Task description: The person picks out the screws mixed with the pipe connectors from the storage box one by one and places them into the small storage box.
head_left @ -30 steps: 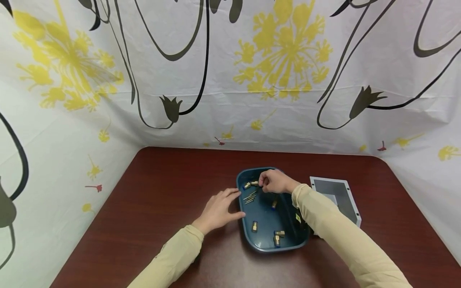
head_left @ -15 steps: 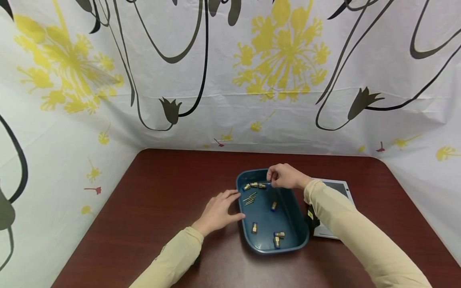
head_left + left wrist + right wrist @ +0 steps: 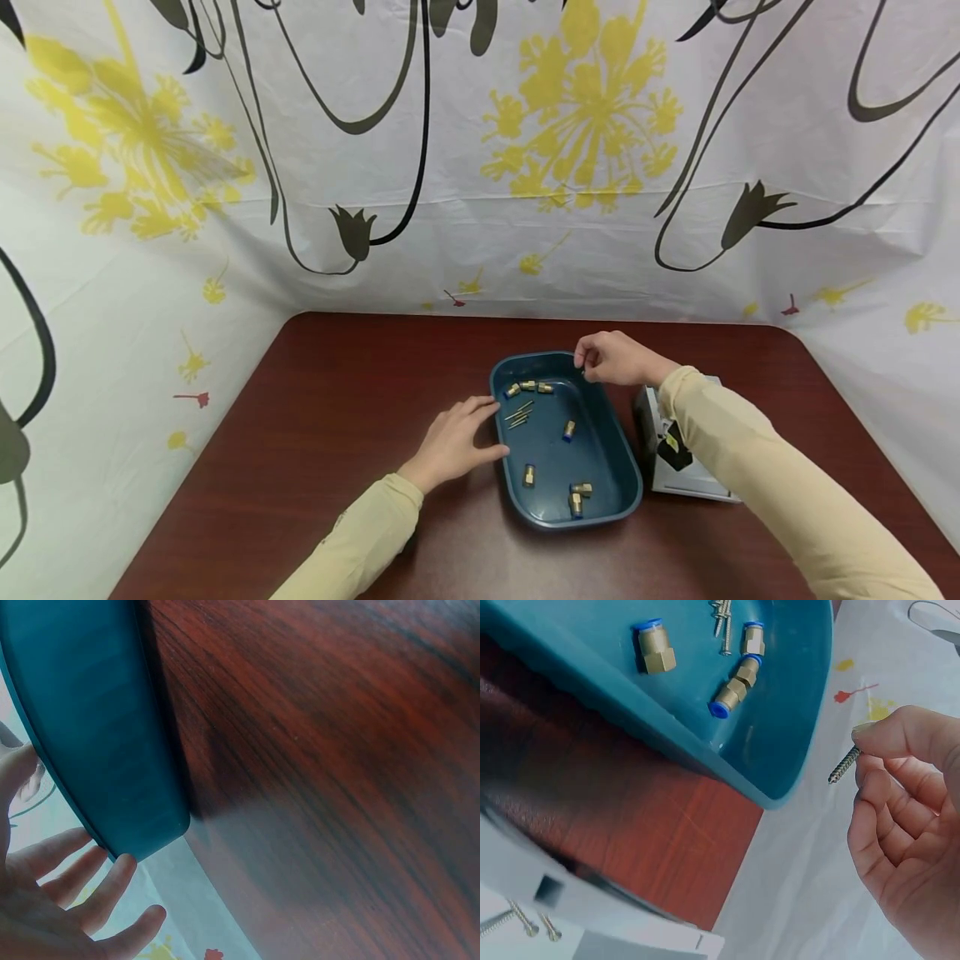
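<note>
My right hand [image 3: 618, 358] is at the far right corner of the blue tray [image 3: 551, 458], pinching a screw [image 3: 844, 765] between thumb and fingertips. In the right wrist view the threaded end of the screw sticks out toward the tray. Brass fittings [image 3: 655, 649] with blue collars lie scattered in the tray, three of them near its far end. Beside those is a small group of loose screws [image 3: 519, 414]. With fingers spread and fairly straight, my left hand [image 3: 456, 442] touches the tray's left rim; the left wrist view shows its fingertips [image 3: 126, 862] at the tray's edge.
A grey-white box [image 3: 697, 485] stands right of the tray, partly hidden under my right sleeve. A few screws [image 3: 531, 928] lie in it. The brown table [image 3: 375, 367] ends at a patterned cloth [image 3: 450, 183] behind. A black wrist device [image 3: 673, 450] shows under the right sleeve.
My right hand has moved right, from over the tray's far end to its far right corner, carrying the screw. A fitting it covered now shows. My left hand stays in place.
</note>
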A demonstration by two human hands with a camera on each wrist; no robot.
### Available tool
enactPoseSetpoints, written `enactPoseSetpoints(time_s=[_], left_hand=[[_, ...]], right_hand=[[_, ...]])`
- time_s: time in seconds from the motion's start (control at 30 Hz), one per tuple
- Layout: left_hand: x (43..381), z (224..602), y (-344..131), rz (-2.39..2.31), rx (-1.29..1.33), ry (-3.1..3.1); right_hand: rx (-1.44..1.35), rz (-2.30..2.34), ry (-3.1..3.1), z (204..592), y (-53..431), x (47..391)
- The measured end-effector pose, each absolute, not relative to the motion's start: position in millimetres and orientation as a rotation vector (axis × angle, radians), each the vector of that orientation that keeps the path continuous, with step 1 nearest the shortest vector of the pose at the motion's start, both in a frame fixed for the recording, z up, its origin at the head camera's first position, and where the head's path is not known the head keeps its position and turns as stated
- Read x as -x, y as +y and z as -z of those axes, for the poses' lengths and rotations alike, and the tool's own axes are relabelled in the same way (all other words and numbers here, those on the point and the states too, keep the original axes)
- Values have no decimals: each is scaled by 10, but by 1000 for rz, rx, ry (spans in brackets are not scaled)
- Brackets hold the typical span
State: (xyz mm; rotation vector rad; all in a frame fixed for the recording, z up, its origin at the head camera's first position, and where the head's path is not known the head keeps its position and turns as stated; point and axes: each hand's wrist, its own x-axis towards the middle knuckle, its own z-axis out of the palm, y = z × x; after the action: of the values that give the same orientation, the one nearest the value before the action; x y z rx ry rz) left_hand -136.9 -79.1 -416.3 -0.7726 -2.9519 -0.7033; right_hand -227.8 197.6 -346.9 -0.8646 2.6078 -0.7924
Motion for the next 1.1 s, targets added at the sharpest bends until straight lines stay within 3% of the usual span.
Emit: enactPoseSetpoints(time_s=[1.1], left_hand=[[1374, 4175, -794, 706, 764, -2961]], right_hand=[[723, 772, 2816, 3250, 2772, 2108]])
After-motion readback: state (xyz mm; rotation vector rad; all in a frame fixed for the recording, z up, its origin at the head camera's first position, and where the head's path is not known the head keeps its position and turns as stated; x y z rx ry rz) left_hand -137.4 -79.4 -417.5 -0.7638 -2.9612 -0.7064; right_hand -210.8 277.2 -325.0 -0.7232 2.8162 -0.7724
